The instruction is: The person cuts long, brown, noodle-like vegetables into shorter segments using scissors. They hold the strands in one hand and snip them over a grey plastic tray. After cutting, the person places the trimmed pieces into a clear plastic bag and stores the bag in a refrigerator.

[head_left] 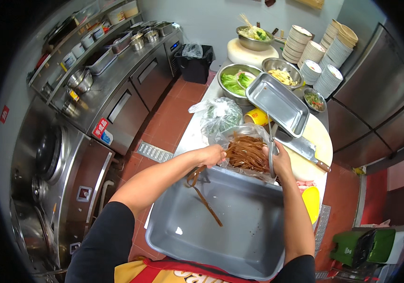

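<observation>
- Head view: our left hand (210, 154) is clenched on brown noodle strips (245, 153) in a plastic bag (254, 134), some trailing into the grey tub (239, 236).
- Our right hand (280, 160) grips scissors (272, 141), blades up, beside the strips.

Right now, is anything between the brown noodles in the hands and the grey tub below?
Nothing visible. The left hand and right hand hold the noodles at the far rim of the tub, and some strands already hang into it.
</observation>
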`<state>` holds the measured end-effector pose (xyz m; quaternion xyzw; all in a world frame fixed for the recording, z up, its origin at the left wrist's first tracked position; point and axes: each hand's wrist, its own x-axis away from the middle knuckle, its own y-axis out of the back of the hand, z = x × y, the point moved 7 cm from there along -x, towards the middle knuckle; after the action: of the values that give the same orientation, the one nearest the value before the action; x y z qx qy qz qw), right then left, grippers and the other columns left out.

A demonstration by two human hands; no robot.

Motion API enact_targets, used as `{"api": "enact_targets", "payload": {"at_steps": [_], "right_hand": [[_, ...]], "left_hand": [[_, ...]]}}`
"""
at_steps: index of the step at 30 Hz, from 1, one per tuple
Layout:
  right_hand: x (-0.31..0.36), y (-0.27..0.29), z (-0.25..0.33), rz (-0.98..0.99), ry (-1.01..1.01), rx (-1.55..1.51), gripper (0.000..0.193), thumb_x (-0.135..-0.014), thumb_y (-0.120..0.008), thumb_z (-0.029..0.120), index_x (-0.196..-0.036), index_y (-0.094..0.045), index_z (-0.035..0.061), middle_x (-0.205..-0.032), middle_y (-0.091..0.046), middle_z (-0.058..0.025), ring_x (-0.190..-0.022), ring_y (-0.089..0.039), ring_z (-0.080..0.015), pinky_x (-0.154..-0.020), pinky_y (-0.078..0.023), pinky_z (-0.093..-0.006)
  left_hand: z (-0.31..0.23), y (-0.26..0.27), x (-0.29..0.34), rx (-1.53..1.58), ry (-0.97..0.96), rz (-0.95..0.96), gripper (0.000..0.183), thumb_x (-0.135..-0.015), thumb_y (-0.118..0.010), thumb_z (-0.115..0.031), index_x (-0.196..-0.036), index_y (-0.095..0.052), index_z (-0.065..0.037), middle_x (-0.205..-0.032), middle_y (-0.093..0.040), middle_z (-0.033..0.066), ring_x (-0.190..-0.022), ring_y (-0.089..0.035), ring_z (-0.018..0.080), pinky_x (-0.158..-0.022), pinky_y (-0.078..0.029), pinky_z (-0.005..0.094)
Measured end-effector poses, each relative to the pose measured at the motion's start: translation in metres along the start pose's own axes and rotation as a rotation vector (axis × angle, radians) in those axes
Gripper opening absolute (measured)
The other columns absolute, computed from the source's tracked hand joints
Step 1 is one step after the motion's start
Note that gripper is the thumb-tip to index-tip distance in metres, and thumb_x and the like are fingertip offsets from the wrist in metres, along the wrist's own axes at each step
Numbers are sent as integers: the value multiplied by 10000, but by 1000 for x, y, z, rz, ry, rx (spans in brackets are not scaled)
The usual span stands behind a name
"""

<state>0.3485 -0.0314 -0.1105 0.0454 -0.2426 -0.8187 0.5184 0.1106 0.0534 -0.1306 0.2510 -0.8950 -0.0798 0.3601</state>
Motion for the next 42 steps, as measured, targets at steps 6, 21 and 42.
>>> {"api": "enact_targets", "payload": {"at_steps": [6,21,42], "right_hand": [[121,19,34,475,-243,-121,800,-822,-656,520,-1379,-306,64,-1144,-494,-144,-1029,-514,-228,-795,-497,-348],[129,-68,10,595,-599,-942,574,-854,-570,586,-1176,-503,117,-918,-560,-39,-798,-530,-132,-687,-487,-345],[164,-51,35,459,-443,-1353,533,-915,-476,563,-1131,-488,75,-848,-537,-55,-712,-522,-139,-629,-468,-338]], "left_hand": [[-35,7,-10,-4,13,87,279,-975,-443,-317,-921,-558,-68,-768,-504,-7,-589,-412,76,-488,-386,222],[-53,-18,-22,213,140,436,230,-983,-464,-271,-861,-506,-81,-623,-343,-78,-492,-283,21,-414,-235,178],[-151,69,-27,856,-642,-154,211,-1005,-424,-268,-904,-475,-90,-656,-377,-56,-503,-287,39,-451,-294,193]]}}
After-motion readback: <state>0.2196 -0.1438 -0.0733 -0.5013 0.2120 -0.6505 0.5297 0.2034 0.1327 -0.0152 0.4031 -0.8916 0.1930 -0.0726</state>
